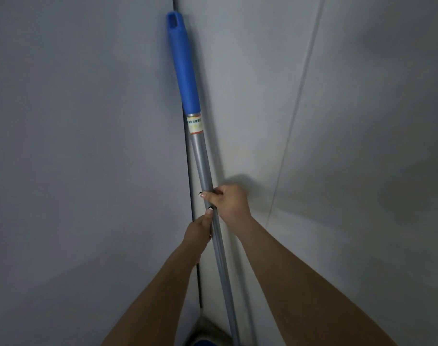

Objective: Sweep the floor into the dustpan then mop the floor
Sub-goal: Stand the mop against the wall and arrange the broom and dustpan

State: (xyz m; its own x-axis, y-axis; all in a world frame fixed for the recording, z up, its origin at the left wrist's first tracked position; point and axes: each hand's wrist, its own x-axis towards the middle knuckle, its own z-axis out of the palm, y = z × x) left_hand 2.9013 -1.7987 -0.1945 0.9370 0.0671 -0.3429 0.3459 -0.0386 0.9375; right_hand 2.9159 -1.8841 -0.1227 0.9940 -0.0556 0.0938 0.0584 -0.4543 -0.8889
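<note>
At mid-frame, the right hand (231,202) grips the grey metal pole (205,166) from the right side. Its fingers are curled round the shaft and the fingertips with painted nails show on the pole's left edge. The back of the hand faces the camera and the wrist is roughly in line with the forearm.

Directly below and touching it, the left hand (199,229) holds the same pole from the left. The thumb lies straight up along the shaft with its tip against the right hand. The remaining fingers wrap behind the pole and are mostly hidden.

Both forearms are bare. They rise from the lower edge of the view and converge on the pole, the left forearm (163,283) steeper than the right forearm (300,270).

The pole is tilted, upper end to the left and lower end running out of view at the bottom right of centre. Above the hands it carries a pale printed label (195,124), text unreadable, then a blue grip (183,66) with a hanging slot at its tip. Whether the pole belongs to a mop or a broom cannot be told; its head is out of view.

The grip sits at the dark corner seam (187,146) between the left wall (75,146) and the right wall (362,121), both plain grey. Contact with the wall cannot be confirmed. A small blue part (205,342) shows at the bottom edge beside the pole, unidentified.
</note>
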